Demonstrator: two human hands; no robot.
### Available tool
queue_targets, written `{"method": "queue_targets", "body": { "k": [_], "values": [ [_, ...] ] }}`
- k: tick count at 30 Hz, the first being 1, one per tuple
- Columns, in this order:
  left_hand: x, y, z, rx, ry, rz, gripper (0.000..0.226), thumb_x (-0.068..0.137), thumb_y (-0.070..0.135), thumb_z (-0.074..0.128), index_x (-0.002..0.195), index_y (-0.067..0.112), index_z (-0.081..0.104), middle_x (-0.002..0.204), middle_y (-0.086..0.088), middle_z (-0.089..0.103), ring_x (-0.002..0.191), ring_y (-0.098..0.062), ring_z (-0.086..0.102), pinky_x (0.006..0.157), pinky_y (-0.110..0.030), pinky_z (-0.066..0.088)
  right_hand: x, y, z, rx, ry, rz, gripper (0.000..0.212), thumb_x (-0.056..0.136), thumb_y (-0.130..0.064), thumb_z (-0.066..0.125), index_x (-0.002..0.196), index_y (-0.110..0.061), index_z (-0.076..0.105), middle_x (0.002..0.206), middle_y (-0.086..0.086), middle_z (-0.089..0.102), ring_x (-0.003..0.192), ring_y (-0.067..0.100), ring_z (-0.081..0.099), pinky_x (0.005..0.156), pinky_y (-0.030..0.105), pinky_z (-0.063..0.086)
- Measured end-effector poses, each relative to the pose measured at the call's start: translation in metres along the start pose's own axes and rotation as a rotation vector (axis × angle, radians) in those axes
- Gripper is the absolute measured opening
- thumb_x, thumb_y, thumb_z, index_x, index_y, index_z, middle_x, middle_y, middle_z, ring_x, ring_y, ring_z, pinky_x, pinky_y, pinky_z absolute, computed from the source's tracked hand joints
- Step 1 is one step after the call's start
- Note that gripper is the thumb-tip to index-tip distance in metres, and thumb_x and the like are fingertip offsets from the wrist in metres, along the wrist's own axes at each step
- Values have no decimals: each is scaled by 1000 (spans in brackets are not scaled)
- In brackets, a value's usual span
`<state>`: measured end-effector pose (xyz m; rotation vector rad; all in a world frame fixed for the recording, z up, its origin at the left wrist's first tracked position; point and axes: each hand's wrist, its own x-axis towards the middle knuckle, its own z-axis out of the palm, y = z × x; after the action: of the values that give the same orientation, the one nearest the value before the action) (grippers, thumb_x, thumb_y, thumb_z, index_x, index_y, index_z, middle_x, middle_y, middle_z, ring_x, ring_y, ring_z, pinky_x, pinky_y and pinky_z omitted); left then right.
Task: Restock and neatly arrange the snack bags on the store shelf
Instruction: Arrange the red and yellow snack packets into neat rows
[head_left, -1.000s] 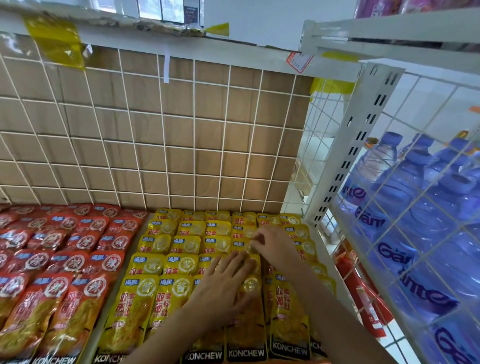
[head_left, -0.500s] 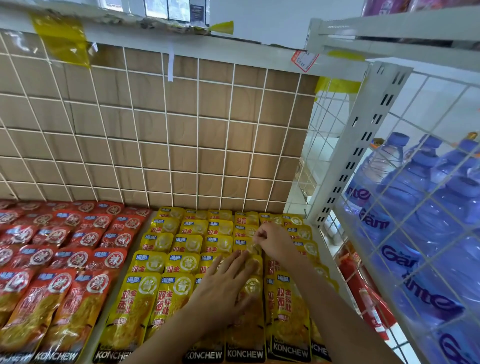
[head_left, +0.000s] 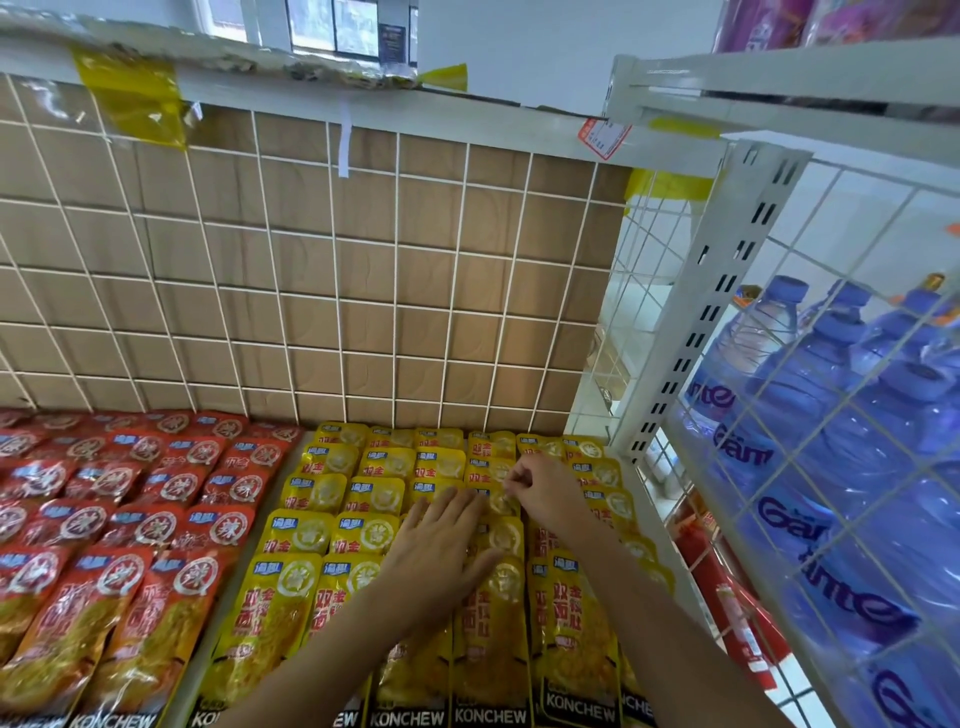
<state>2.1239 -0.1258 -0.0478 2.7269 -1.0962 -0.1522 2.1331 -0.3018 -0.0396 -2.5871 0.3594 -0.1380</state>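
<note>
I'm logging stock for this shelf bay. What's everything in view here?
yellow bags: dozens, yellow, overlapping rows, centre right
red bags: dozens, red, overlapping rows, left
grid panel: one, white wire over brown board, behind the bags
price tag: one, red and white, above the panel's right end
tape: several pieces, yellow, along the panel's top
water bottles: several, blue, far right
left hand: one, flat on the yellow bags
right hand: one, pinching a yellow bag's top edge

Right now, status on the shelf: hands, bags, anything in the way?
Left hand flat, pressing the yellow snack bags. Right hand pinches one bag's top edge further back. Red snack bags alongside, untouched. No obstruction seen.
</note>
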Motion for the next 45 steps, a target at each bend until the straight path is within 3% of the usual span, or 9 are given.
{"method": "queue_targets", "body": {
  "k": [10, 22, 24, 26, 28, 30, 37, 39, 45],
  "values": [
    [6, 1, -1, 5, -7, -47, 129, 39, 79, -40, 149, 26, 0, 157, 7, -3, 144, -14, -7, 116, -37, -5, -1, 0, 0, 25, 3, -5, 5, 87, -16, 60, 85, -13, 63, 78, -11, 56, 77, 5, 53, 69, 19, 42],
    [8, -1, 2, 5, 2, -54, 127, 42, 80, -37, 149, 26, 5, 157, 7, -2, 144, -13, -4, 116, -36, 2, -1, 2, 3, 39, 34, -26, 9, 87, -22, 61, 90, -14, 64, 90, -2, 66, 76, 6, 54, 65, 16, 39],
    [9, -1, -5, -5, 0, -69, 125, 45, 81, -36, 149, 27, 7, 157, 6, 0, 144, -15, -2, 116, -36, 4, -2, 2, 3, 44, 69, -31, 10, 89, -24, 59, 92, -14, 62, 89, -3, 63, 77, 7, 54, 65, 16, 40],
    [16, -5, -14, -35, -5, -116, 103, 67, 81, -17, 149, 24, 6, 158, 2, 1, 145, -18, 1, 116, -36, 5, -3, 4, 2, 48, 114, -46, 12, 90, -26, 58, 95, -16, 61, 92, -4, 63, 79, 8, 55, 65, 17, 41],
    [28, -14, -23, -36, -12, -178, 72, 91, 63, 19, 149, 21, 8, 158, -2, 3, 145, -21, 5, 116, -37, 7, -4, 5, 2, 50, 142, -72, 15, 90, -28, 57, 100, -17, 61, 98, -2, 64, 85, 10, 57, 71, 21, 47],
    [41, -28, -27, -27, 7, -218, 66, 95, 52, 31, 148, 18, 12, 157, -4, 8, 144, -23, 10, 116, -38, 9, -5, 9, 3, 24, 144, -98, 23, 91, -31, 55, 108, -17, 59, 106, -1, 62, 95, 14, 57, 81, 28, 49],
    [73, -56, -25, -71, -74, -288, 66, 94, 54, 34, 148, 20, 16, 157, -7, 6, 143, -26, 13, 115, -39, 9, -8, 11, 8, -181, 13, -102, 49, 95, -39, 43, 139, -17, 38, 144, 2, 40, 134, 20, 33, 114, 37, 22],
    [74, -56, -24, -63, -78, -274, 66, 94, 55, 33, 148, 21, 16, 157, -8, 5, 143, -26, 12, 116, -39, 9, -8, 10, 9, -210, -25, -101, 53, 96, -38, 41, 143, -15, 32, 149, 3, 33, 139, 18, 24, 116, 35, 12],
    [74, -56, -23, -69, -78, -277, 65, 95, 54, 31, 148, 22, 14, 157, -7, 3, 144, -26, 9, 116, -37, 6, -6, 11, 10, -207, -45, -120, 53, 96, -39, 40, 144, -17, 30, 150, -1, 32, 141, 14, 20, 117, 35, 11]
  ]
}}
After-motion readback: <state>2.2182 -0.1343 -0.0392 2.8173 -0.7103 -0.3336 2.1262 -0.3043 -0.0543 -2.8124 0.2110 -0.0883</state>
